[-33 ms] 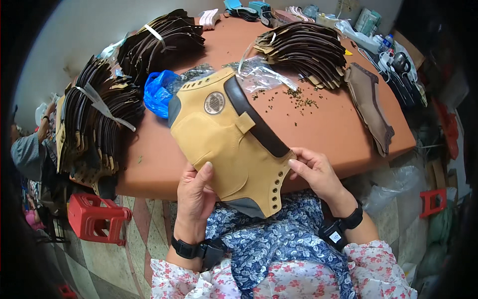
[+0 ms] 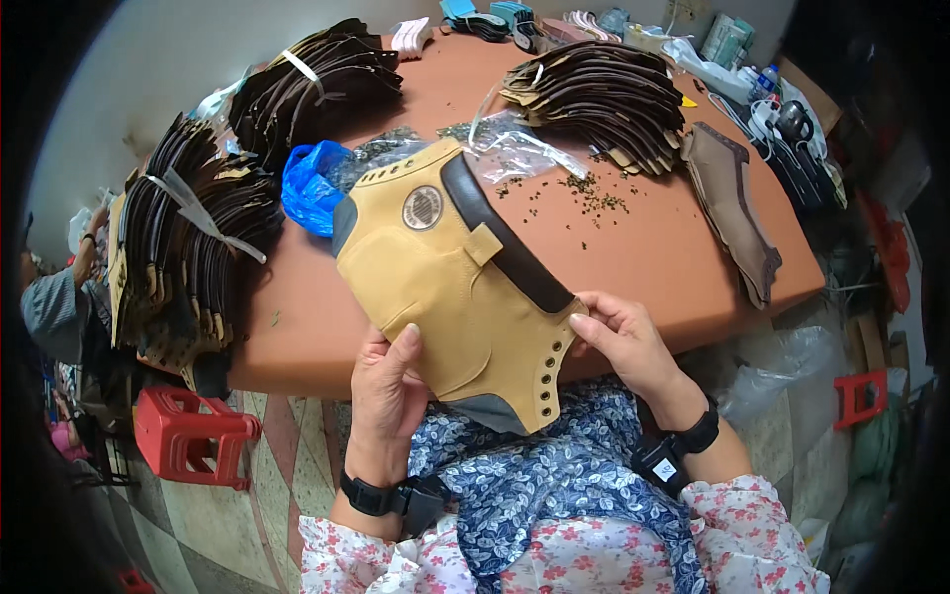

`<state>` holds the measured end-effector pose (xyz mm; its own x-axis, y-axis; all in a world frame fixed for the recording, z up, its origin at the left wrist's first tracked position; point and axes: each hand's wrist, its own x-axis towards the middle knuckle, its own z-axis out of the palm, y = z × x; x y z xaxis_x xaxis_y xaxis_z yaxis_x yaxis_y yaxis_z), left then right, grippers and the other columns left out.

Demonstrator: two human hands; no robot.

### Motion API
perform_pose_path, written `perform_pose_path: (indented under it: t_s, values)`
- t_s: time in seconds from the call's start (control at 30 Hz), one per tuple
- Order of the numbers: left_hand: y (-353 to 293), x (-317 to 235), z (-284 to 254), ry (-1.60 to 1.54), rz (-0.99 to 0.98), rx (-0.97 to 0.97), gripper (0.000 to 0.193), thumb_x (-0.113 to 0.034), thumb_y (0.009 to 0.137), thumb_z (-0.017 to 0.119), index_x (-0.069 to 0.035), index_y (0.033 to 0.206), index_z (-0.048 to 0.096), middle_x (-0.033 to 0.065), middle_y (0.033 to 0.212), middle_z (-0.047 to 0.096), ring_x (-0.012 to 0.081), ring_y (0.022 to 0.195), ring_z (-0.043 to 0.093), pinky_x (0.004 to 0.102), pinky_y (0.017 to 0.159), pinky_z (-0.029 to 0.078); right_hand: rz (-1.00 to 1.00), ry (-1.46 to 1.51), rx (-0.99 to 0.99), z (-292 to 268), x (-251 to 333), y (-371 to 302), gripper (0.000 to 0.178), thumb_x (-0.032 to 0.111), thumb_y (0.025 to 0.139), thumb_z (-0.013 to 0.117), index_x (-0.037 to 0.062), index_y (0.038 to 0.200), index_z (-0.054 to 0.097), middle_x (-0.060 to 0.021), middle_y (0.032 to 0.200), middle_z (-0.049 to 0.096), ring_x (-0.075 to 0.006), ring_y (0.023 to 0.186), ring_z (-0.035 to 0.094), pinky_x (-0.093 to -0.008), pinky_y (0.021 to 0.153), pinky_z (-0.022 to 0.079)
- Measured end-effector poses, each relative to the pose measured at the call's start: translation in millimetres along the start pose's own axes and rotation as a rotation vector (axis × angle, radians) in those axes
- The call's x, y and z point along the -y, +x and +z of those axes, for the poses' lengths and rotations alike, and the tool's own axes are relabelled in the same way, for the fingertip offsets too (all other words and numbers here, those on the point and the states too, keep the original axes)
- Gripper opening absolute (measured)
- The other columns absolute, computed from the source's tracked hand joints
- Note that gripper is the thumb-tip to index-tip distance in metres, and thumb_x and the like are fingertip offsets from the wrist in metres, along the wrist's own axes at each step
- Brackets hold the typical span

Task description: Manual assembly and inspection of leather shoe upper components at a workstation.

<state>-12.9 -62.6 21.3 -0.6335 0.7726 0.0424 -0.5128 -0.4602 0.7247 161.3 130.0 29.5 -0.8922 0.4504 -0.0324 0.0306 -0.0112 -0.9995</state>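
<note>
Tan leather shoe upper [image 2: 450,287], both hands closed on it, left hand [image 2: 386,386], right hand [image 2: 623,342], fingers probably underneath

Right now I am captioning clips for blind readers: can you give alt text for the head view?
Two hands, left hand and right hand, hold a tan leather shoe upper with a dark strip over the edge of a brown table. Bundled stacks of dark leather pieces and a blue plastic bag lie on it.

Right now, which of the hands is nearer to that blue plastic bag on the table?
Left. The left hand grips the tan leather shoe upper below the blue plastic bag; the right hand holds the upper's far edge, farther away.
</note>
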Motion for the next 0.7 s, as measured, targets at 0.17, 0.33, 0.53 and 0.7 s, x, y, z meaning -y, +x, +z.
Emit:
perform_pose_path:
  t_s: [0.17, 0.33, 0.53, 0.7]
  values:
    - [-11, 13, -5, 0.024, -0.054, 0.047, 0.035, -0.01, 0.089, 0.064, -0.001, 0.122, 0.057, 0.0109, 0.121, 0.061, 0.0219, 0.112, 0.058, 0.0354, 0.094, 0.048, -0.015, 0.232, -0.056, -6, -5, 8, 0.024, 0.011, 0.096, 0.055, 0.0015, 0.118, 0.059, 0.0, 0.095, 0.065, -0.0058, 0.084, 0.06, -0.0218, 0.076, 0.05]
    - [-29, -6, -16, 0.681, -0.468, 0.456, 0.024, -0.015, 0.09, 0.065, 0.004, 0.104, 0.069, 0.0059, 0.096, 0.07, 0.0121, 0.09, 0.063, 0.0264, 0.081, 0.05, -0.082, 0.33, -0.07, -35, -17, 8, 0.02, 0.005, 0.095, 0.052, 0.0006, 0.115, 0.057, -0.0023, 0.098, 0.064, -0.0073, 0.088, 0.061, -0.0222, 0.08, 0.049]
    - [-36, -26, -7, 0.914, -0.188, -0.009, 0.016, -0.009, 0.088, 0.065, 0.007, 0.09, 0.068, 0.0062, 0.075, 0.067, 0.0088, 0.071, 0.06, 0.025, 0.067, 0.05, -0.016, -0.008, -0.17, -49, -22, -6, 0.02, 0.005, 0.094, 0.052, -0.002, 0.112, 0.058, -0.0008, 0.087, 0.064, -0.0043, 0.078, 0.058, -0.0202, 0.069, 0.048]
    - [23, -20, -4, 1.55, 0.52, 0.005, 0.033, -0.008, 0.086, 0.064, 0.003, 0.116, 0.06, 0.0119, 0.095, 0.064, 0.0177, 0.083, 0.061, 0.0287, 0.076, 0.049, 0.013, -0.134, -0.242, -50, -25, -5, 0.02, 0.005, 0.094, 0.054, -0.0022, 0.112, 0.057, -0.0001, 0.084, 0.065, -0.0033, 0.073, 0.057, -0.0193, 0.067, 0.047]
